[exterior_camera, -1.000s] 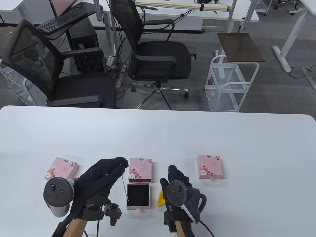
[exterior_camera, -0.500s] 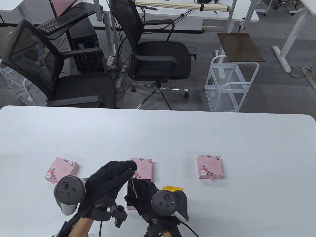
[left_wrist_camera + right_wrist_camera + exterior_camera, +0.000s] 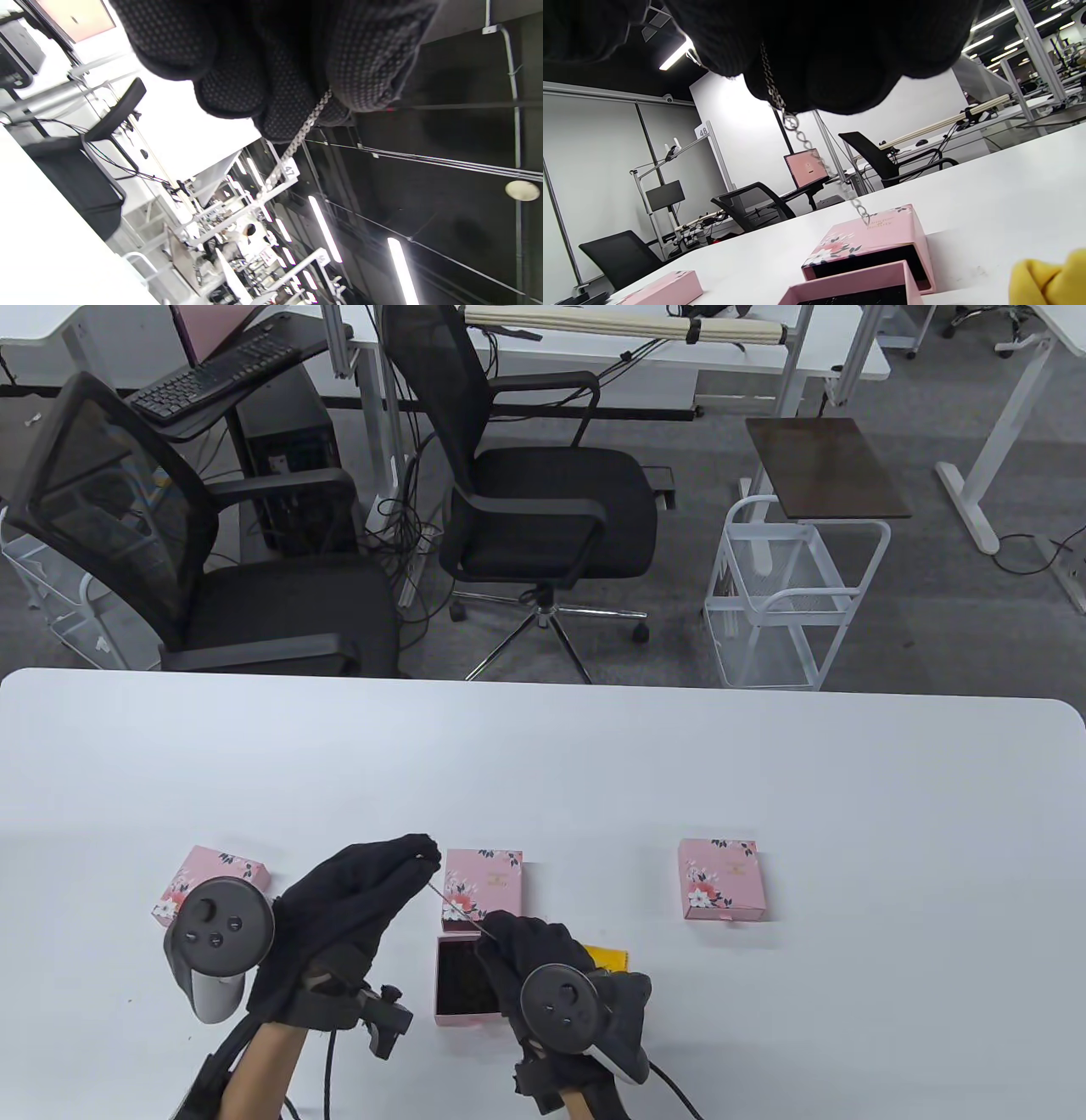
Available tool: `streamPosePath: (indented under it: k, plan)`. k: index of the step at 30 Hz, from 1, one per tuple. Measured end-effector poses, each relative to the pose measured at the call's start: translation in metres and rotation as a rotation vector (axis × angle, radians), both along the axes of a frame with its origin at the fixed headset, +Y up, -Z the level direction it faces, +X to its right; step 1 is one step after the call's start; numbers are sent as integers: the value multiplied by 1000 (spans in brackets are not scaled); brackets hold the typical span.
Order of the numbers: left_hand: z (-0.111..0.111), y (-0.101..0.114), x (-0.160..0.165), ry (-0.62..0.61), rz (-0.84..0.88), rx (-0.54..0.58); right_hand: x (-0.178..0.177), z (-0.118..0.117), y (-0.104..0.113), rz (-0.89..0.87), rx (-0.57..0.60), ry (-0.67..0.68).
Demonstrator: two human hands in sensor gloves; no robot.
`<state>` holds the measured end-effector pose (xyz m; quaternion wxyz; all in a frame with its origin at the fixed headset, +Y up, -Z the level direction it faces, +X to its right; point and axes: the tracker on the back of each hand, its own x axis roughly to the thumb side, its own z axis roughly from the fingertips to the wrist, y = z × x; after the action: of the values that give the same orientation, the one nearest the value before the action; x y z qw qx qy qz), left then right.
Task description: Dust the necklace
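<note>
Necklace (image 3: 454,906) is thin, light, limp, prob slippery; best held at ends. Left hand (image 3: 352,912) pinches one end, right hand (image 3: 530,954) the other, over open box (image 3: 462,988) nr tabletop's front edge.

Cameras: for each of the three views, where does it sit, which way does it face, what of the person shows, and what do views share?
Table view: above, looking down at the white table; shows left hand and right hand, necklace between them.
Left wrist view: tilted upward at the ceiling lights; gloved fingers pinch the chain.
Right wrist view: low, facing across the table; fingers above, open pink box below.
Shared: the necklace appears in all three.
</note>
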<state>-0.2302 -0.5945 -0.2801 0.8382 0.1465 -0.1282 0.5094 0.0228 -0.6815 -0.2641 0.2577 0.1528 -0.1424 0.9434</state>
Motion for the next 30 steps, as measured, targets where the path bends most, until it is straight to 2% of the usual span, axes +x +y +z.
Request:
streamPosePath:
  k: [5,13,21,25,30]
  plan:
    - [-11,-9,-9,26,-60,-66,-1,-3,-6,1,33,-36]
    - [-28,-29,-1,-31,-243,-215,-8,-10,-13,46,44,-49]
    - [-35,-72,28,-44,-432,-350,-14,-15,-24,82,-6,-42]
    - [-29,-88,37,-14,-520,-360,-16,-15,-27,119,4,-38]
    - [-21,-107,44,43,-611,-300,-19,-16,-31,156,-34,-29]
